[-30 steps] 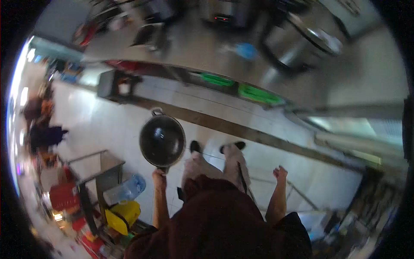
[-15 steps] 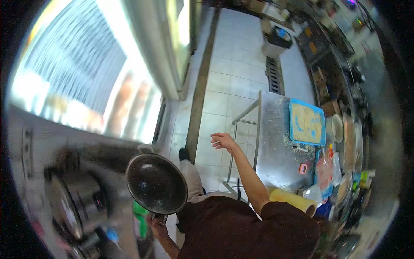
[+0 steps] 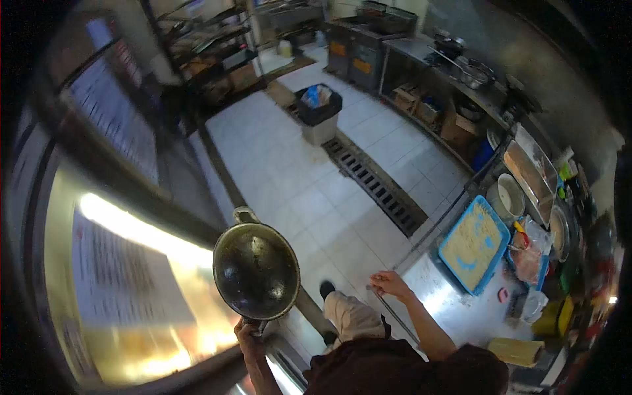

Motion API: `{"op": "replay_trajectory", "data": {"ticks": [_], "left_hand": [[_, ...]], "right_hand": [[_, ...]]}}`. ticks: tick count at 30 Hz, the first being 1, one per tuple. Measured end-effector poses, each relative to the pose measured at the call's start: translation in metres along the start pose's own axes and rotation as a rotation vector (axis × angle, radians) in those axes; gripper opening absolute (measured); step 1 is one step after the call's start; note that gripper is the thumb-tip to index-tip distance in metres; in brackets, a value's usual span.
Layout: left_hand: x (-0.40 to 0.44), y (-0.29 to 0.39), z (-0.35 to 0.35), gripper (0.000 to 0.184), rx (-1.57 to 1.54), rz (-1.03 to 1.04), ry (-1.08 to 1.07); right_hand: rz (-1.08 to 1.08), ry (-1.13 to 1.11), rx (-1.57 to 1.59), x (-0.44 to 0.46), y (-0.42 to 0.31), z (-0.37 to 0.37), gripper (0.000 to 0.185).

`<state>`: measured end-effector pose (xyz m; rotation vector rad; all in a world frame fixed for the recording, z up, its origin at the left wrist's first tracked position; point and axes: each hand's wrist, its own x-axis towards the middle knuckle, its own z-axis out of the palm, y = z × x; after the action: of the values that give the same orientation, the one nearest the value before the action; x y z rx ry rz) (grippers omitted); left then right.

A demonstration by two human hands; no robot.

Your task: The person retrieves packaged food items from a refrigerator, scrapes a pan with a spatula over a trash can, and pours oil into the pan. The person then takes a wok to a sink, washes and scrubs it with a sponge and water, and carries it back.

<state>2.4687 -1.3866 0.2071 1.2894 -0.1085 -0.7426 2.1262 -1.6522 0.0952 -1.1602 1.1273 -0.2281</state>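
Note:
A dark round wok point(image 3: 256, 271) is held out in front, its near handle gripped by my left hand point(image 3: 249, 339). Its other loop handle points away from me, over the floor. My right hand point(image 3: 390, 284) is empty, its fingers loosely curled but apart, beside the edge of a steel table point(image 3: 421, 283). On that table lies a blue tray point(image 3: 474, 245) holding a pale, crumbly layer. Behind it are a metal bowl point(image 3: 508, 196) and a plastic bag with pinkish contents point(image 3: 528, 262).
A lit glass-fronted cabinet point(image 3: 131, 276) stands close on the left. Ahead are a bin with a black liner point(image 3: 318, 112) and a floor drain grate point(image 3: 375, 181). A steel counter point(image 3: 421, 49) with shelves runs along the back right. A yellowish roll point(image 3: 517, 352) lies at lower right.
The view has swung round from the long counter to the lit cabinet and steel table. My left hand still carries the wok. My right hand has opened from a fist.

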Motion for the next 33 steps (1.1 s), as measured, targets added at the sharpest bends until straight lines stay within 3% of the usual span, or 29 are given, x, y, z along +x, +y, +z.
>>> {"op": "replay_trajectory", "data": {"ticks": [2,6,9,11,12,13,15,16,18,19,21,23,24,25,26,27,28,29,30,31,32,33], "left_hand": [[0.125,0.004,0.04,0.035,-0.182,-0.012,-0.1],[0.299,0.035,0.119,0.024,-0.064,-0.038,-0.072],[0.413,0.063,0.155,0.017,-0.033,-0.012,-0.034],[0.476,0.085,0.166,0.018,-0.179,-0.059,-0.005],[0.512,0.09,0.181,0.019,-0.305,-0.09,0.007],[0.53,0.132,0.216,0.024,-0.266,-0.155,0.164],[0.613,0.136,0.225,0.025,-0.277,-0.094,0.108],[0.64,0.168,0.263,0.039,-0.237,-0.099,0.227],[0.73,0.166,0.3,0.048,-0.283,-0.03,0.407],[0.774,0.166,0.307,0.053,-0.291,-0.005,0.498],[0.905,0.121,0.241,0.063,-0.272,-0.055,0.24],[1.01,0.124,0.279,0.061,-0.342,-0.04,0.236],[1.045,0.179,0.355,0.056,-0.326,-0.04,0.227],[1.079,0.236,0.435,0.05,-0.311,-0.04,0.218],[1.135,0.244,0.448,0.044,-0.179,0.015,0.037],[1.184,0.258,0.476,0.039,-0.172,-0.02,-0.008],[1.238,0.272,0.513,0.036,-0.174,-0.032,-0.056],[1.292,0.287,0.55,0.033,-0.175,-0.044,-0.105],[1.335,0.299,0.593,0.032,-0.187,-0.041,-0.153],[1.382,0.304,0.632,0.032,-0.201,-0.041,-0.2],[1.433,0.304,0.666,0.032,-0.191,-0.045,-0.221],[1.479,0.305,0.699,0.031,-0.183,-0.051,-0.234]], "right_hand": [[0.037,0.198,0.119,0.058,-0.017,-0.021,0.021],[0.126,0.392,0.325,0.191,-0.057,-0.041,0.02],[-0.129,0.27,0.265,0.356,-0.127,-0.039,0.019],[-0.25,0.191,0.46,0.437,-0.268,-0.013,0.021],[-0.107,0.207,0.232,0.479,-0.352,0.0,0.022],[-0.204,0.139,0.134,0.531,-0.408,0.006,0.024],[-0.391,0.127,-0.066,0.638,-0.508,0.012,0.03],[-0.395,0.137,-0.082,0.699,-0.545,0.012,0.03],[-0.396,0.158,-0.134,0.826,-0.59,0.015,0.029],[-0.384,0.17,-0.174,0.886,-0.594,0.008,0.029],[-0.42,0.26,-0.477,0.988,-0.545,-0.014,0.025],[-0.324,0.405,-0.957,1.064,-0.49,-0.033,0.029],[-0.222,0.394,-0.976,1.069,-0.452,-0.042,0.027],[-0.095,0.356,-0.738,1.056,-0.413,-0.045,0.026],[0.008,0.333,-0.364,1.039,-0.375,-0.046,0.025],[0.072,0.342,0.092,1.018,-0.337,-0.048,0.024],[0.009,0.298,0.558,0.995,-0.291,-0.049,0.022],[0.214,0.38,0.0,0.983,-0.296,-0.054,0.021],[0.301,0.326,-0.825,0.976,-0.291,-0.055,0.02],[0.314,0.284,-1.202,0.978,-0.3,-0.048,0.02],[0.305,0.323,-1.5,0.992,-0.312,-0.042,0.02],[0.47,0.459,-1.218,1.027,-0.363,-0.057,0.021]]}}
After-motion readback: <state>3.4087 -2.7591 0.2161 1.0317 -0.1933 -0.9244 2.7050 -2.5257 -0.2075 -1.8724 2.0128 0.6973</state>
